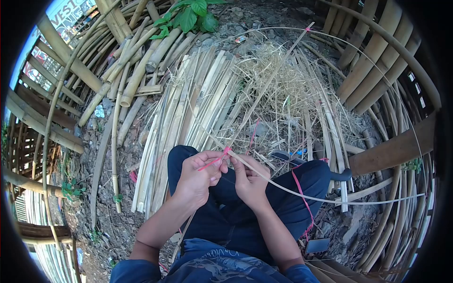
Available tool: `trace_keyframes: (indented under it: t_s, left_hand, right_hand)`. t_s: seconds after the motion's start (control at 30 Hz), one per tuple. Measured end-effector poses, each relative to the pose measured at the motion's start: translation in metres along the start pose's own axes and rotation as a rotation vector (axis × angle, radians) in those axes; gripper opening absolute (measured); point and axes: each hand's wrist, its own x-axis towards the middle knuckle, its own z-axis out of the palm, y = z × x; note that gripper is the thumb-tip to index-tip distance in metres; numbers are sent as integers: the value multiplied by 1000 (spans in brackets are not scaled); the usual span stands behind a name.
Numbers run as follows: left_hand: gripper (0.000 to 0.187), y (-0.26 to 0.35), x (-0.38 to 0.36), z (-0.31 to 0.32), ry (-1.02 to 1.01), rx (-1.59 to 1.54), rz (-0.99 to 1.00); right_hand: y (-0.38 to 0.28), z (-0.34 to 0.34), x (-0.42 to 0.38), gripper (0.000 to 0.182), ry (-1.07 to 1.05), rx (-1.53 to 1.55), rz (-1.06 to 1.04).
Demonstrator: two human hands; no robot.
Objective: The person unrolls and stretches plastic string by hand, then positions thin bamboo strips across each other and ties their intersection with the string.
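Observation:
A long straight bamboo strip (269,84) runs from the ground ahead to my lap, with a pink plastic string (309,29) tied round its far end. At my lap a thin, bent bamboo strip (302,195) crosses it, and a pink string binding (227,150) wraps the crossing. My left hand (198,175) is closed beside the binding, pinching the pink string, whose short end sticks out to the left. Just right of the crossing, my right hand (250,181) is closed with thumb and fingers at the bent strip. The exact contact of its fingertips is partly hidden.
Split bamboo slats (200,94) lie in rows ahead, beside a heap of shavings (273,70). Bamboo poles (137,87) are stacked at left; thick bamboo posts (377,61) stand at right. A sickle-like dark handle (340,175) and a phone-like dark rectangle (317,245) lie near my legs.

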Motion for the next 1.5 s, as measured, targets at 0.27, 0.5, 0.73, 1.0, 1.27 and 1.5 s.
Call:
trace_keyframes:
  t_s: [0.27, 0.5, 0.73, 1.0, 1.27, 1.5]
  left_hand:
    - [13, -3, 5, 6, 39, 34, 31]
    - [9, -6, 7, 16, 87, 115, 55]
    - [12, -27, 14, 17, 128, 279, 425]
    - [17, -35, 2, 28, 161, 444, 627]
    - [16, -36, -10, 41, 192, 651, 741]
    - [22, -40, -26, 58, 154, 730, 831]
  right_hand:
    - [-27, -4, -7, 15, -16, -411, -464]
    - [-33, -5, -9, 13, -8, -384, -429]
    - [-53, 0, -20, 10, 26, -81, -54]
    - [-78, -7, -14, 14, 106, 111, 112]
    - [-70, -14, 11, 13, -31, -96, -36]
    - [-95, -51, 28, 15, -281, -200, 170]
